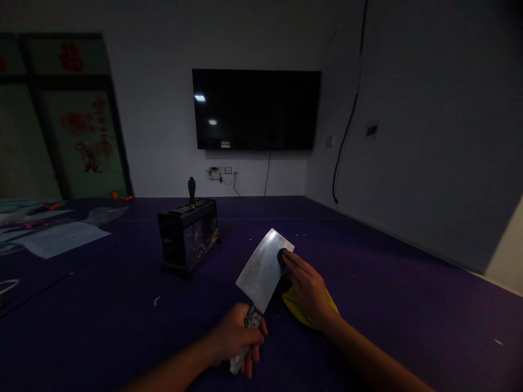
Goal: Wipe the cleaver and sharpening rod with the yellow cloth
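My left hand [237, 337] is closed round the handle of a wide steel cleaver [261, 269], whose flat blade points up and away over the dark purple table [388, 305]. My right hand [308, 288] pinches a small dark object [281, 256] against the blade's far right edge; I cannot make out what it is. A yellow cloth [298, 313] lies under my right hand and wrist.
A black knife block [188, 237] with one dark handle [192, 190] sticking up stands behind and left of the blade. Papers and plastic sheets [61, 237] lie at the far left. A wall-mounted TV [255, 109] hangs ahead; the wall runs close along the right.
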Demonstrator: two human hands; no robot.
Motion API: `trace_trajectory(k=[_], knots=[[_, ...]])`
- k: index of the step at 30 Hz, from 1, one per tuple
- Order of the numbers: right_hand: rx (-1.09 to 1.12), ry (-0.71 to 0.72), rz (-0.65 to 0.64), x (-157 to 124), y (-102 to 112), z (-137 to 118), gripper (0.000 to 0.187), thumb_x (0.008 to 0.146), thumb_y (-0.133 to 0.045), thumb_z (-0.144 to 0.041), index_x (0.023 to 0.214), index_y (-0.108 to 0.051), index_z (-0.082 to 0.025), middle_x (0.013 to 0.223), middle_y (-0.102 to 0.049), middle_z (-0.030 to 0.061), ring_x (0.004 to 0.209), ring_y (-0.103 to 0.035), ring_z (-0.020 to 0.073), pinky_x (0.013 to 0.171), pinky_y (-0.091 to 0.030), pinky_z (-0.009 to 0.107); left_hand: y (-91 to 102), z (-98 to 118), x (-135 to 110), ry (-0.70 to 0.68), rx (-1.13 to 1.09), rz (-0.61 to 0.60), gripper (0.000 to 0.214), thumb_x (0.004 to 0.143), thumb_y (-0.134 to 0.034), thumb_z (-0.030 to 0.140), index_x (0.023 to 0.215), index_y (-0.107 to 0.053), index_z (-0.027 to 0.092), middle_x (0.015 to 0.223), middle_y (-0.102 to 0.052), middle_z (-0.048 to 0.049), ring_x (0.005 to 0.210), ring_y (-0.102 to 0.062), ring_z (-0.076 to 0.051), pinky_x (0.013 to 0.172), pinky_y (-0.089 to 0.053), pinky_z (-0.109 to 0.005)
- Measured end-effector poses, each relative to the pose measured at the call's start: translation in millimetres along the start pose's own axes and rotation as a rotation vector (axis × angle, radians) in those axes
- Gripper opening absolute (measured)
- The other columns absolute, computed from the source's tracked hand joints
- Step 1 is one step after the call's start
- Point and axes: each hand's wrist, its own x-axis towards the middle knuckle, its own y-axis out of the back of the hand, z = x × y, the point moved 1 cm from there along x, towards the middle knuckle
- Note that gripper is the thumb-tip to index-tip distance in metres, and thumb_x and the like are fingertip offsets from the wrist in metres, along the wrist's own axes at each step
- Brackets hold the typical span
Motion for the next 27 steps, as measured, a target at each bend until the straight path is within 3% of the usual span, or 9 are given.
trace_trajectory(k=[27], knots=[[-0.022,0.115,-0.132,0.3,1.7,-11.9,0.051,0.081,-0.034,-0.004,0.125,-0.047,-0.024,0.124,-0.053,0.0034,0.096,-0.059,0.0186,0.082,-0.051,0.035,-0.7,0.1,0.3,0.002,0.018,0.005,0.024,0.060,-0.050,0.017,0.084,-0.046,0.015,0.045,-0.053,0.0040,0.029,-0.046,-0.009,0.031,-0.033,-0.014]])
